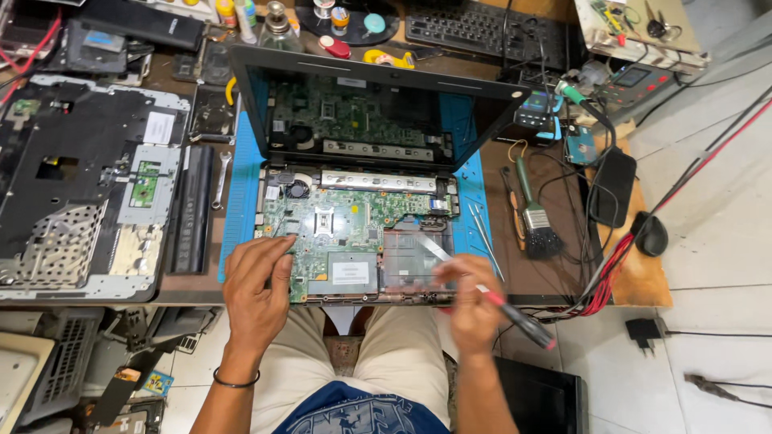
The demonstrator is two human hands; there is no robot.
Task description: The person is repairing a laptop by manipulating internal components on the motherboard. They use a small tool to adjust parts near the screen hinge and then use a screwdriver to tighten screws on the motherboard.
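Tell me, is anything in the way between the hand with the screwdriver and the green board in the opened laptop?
Nothing visible blocks it. The right hand holds the red-and-black screwdriver right at the laptop's front edge, and the green circuit board lies uncovered. Only the left hand rests on the board's left front corner.

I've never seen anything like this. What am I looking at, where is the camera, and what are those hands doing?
There is no machine here: a person works with bare hands, and the one camera sits on their head, looking down at a cluttered workbench. In the middle, on a blue mat, lies an opened laptop with its green circuit board exposed. The left hand rests on the board's near left edge. The right hand grips a red-and-black screwdriver. A brush lies to the right, and a removed laptop cover to the left.
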